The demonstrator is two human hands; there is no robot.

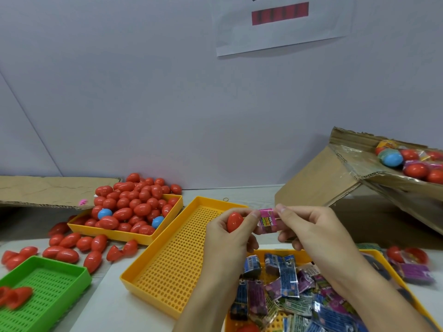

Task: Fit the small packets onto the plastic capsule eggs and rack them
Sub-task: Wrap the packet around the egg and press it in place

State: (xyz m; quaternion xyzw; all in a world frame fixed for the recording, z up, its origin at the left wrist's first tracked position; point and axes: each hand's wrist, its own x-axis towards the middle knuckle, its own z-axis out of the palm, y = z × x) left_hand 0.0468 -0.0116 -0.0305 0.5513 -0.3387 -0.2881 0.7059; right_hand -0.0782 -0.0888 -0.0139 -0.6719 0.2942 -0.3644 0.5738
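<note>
Both hands up over the bench, egg in left, packet in right, not yet joined.

Left hand (236,230) has fingers curled round a red capsule egg (234,222); right hand (309,227) pinches a pink packet (266,221) at its right edge, and the left thumb tip touches the packet's left side. Egg and packet sit just beside each other above the far corner of the bare yellow perforated tray (175,257). Packet tray (383,256) below the right wrist is full of blue and purple packets. Egg tray (134,236) at left is heaped with red eggs plus two blue ones, more red eggs loose on the bench (124,305) around it. Green tray (48,283) near left holds a few red halves. Cardboard box (318,178) at right, tilted, holds eggs with packets.
</note>
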